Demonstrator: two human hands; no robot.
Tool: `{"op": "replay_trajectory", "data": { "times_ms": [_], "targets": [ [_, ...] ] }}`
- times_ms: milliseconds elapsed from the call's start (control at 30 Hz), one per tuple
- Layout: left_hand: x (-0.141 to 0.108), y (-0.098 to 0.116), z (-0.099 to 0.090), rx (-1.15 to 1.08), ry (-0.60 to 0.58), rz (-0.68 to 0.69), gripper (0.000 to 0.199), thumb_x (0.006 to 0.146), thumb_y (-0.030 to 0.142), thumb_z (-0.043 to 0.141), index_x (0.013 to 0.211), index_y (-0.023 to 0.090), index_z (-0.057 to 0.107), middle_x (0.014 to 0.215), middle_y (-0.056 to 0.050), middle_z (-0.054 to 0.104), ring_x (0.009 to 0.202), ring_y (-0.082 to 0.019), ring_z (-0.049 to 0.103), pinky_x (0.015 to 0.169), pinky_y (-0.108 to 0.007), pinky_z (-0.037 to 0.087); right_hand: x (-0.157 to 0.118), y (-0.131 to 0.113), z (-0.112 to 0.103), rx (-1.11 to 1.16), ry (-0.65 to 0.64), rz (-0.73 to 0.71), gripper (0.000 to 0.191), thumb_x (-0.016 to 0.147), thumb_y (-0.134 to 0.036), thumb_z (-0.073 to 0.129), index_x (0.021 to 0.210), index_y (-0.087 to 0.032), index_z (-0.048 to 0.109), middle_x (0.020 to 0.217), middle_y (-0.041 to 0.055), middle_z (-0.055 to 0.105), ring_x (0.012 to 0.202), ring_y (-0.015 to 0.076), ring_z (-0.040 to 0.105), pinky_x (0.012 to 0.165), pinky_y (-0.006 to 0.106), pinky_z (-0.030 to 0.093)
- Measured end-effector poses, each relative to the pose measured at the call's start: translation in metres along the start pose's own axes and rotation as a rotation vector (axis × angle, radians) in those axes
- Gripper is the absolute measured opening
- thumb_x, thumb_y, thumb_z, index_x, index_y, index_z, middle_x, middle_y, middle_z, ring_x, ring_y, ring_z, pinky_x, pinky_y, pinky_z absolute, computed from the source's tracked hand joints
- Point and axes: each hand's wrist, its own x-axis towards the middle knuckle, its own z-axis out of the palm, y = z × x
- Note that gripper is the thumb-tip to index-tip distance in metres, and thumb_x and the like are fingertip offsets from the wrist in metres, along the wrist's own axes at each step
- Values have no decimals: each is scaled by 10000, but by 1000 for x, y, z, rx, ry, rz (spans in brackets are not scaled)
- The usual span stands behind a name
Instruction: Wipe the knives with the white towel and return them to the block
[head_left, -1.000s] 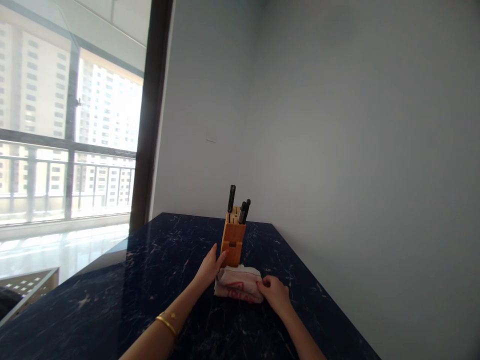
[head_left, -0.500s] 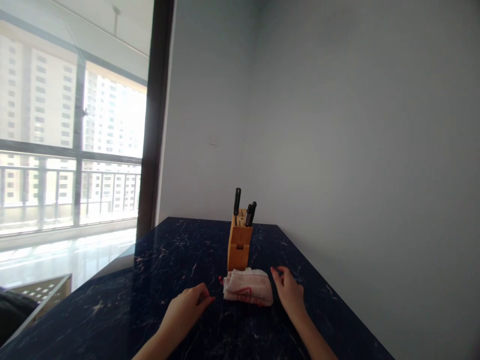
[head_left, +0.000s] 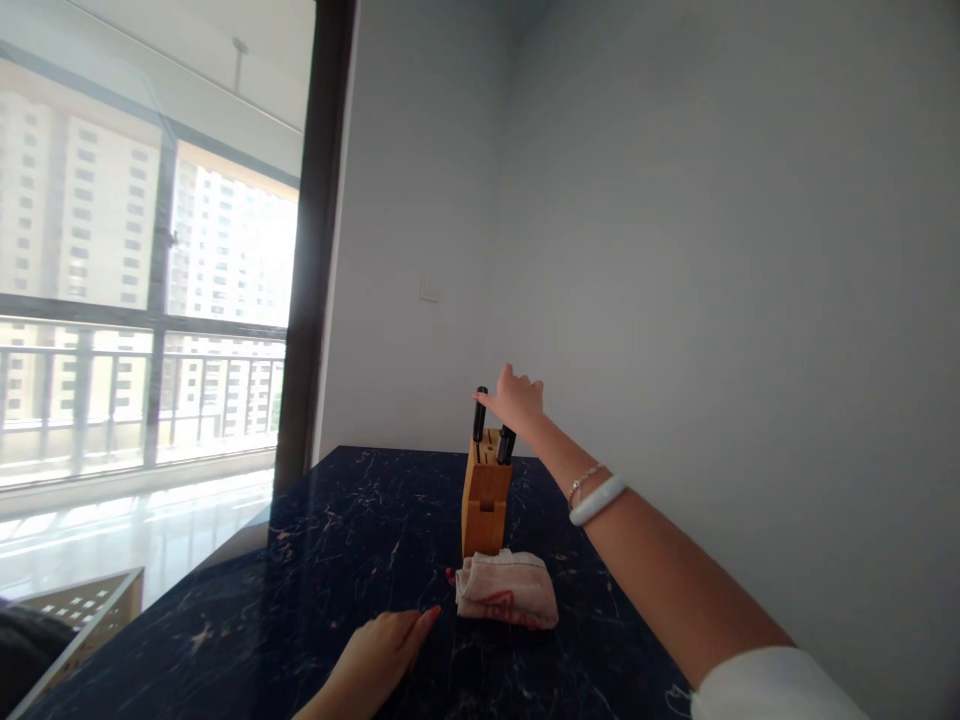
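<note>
A light wooden knife block [head_left: 484,515] stands upright on the dark blue marbled table. Black-handled knives rise from its top: one tall knife handle [head_left: 480,415] at the left, and a shorter knife handle [head_left: 506,445] at the right, partly behind my right hand [head_left: 517,398]. That hand is stretched over the block, its thumb overlapping the tall handle and its fingers apart. In front of the block lies a folded pinkish cloth [head_left: 506,590] with red print. My left hand [head_left: 382,645] rests on the table left of the cloth, fingers together, holding nothing visible.
A small red thing [head_left: 450,576] sits at the cloth's left edge. The marbled tabletop [head_left: 360,530] ends near a grey wall on the right. On the left stand a large window and a perforated light-coloured frame [head_left: 97,605] beside the table.
My right hand has gone from beside the cloth up and forward to the knife handles. My left hand has shifted slightly toward me, its fingers drawn together.
</note>
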Motion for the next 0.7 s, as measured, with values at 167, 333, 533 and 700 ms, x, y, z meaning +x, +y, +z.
{"op": "replay_trajectory", "data": {
  "times_ms": [167, 333, 533, 700],
  "targets": [
    [0, 1, -1, 7, -5, 21, 605, 857, 530, 139, 625, 222, 605, 612, -19, 649, 611, -159, 622, 582, -223, 375, 25, -17, 11, -6, -235, 35, 399, 725, -517, 528, 859, -143, 561, 710, 51, 632, 777, 211, 579, 840, 464, 250],
    [1, 0, 3, 124, 6, 20, 580, 859, 519, 156, 676, 235, 627, 680, -32, 678, 680, -189, 644, 577, -234, 377, 32, -18, 27, 9, -311, 52, 228, 752, -330, 533, 605, -157, 557, 439, -25, 532, 562, 138, 568, 810, 423, 294],
    [4, -3, 7, 193, 8, 41, 577, 864, 506, 157, 717, 237, 645, 745, -54, 695, 747, -223, 653, 578, -251, 392, 39, -17, 22, 38, -180, 65, 140, 738, -233, 500, 629, -162, 552, 538, 13, 558, 686, 177, 583, 749, 374, 349],
    [4, -1, 4, 178, 24, 41, 564, 868, 501, 160, 715, 229, 631, 727, -52, 690, 731, -215, 654, 578, -246, 392, 55, -18, -20, 68, -4, 31, 163, 753, -264, 459, 759, -140, 563, 694, 61, 585, 807, 209, 566, 740, 370, 357]
  ]
}}
